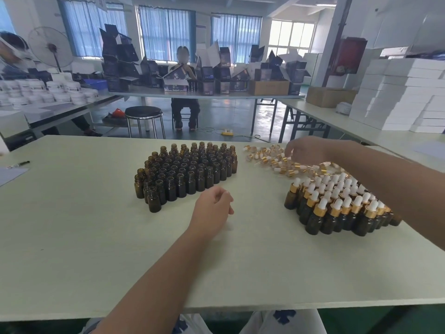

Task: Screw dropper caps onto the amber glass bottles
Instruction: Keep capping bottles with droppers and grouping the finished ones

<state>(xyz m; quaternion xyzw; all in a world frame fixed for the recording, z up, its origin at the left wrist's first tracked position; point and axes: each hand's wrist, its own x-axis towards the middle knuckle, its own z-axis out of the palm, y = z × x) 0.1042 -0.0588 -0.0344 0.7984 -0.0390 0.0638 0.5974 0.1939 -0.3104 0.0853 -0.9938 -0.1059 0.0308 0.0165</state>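
Several open amber glass bottles (187, 171) stand packed together at the middle of the pale table (72, 225). A loose pile of gold-collared dropper caps (269, 159) lies to their right. Nearer, on the right, stands a cluster of capped amber bottles (337, 203) with white bulbs. My left hand (213, 209) hovers just right of the nearest open bottles, fingers loosely curled, holding nothing. My right hand (305, 150) reaches over the cap pile, fingers pointing down into it; whether it pinches a cap is hidden by blur.
A black marker (18, 164) and a sheet of paper lie at the table's far left edge. Beyond the table a stool (144, 114) stands, and a seated person works at another table stacked with dark boxes. White boxes (404, 92) pile at the right.
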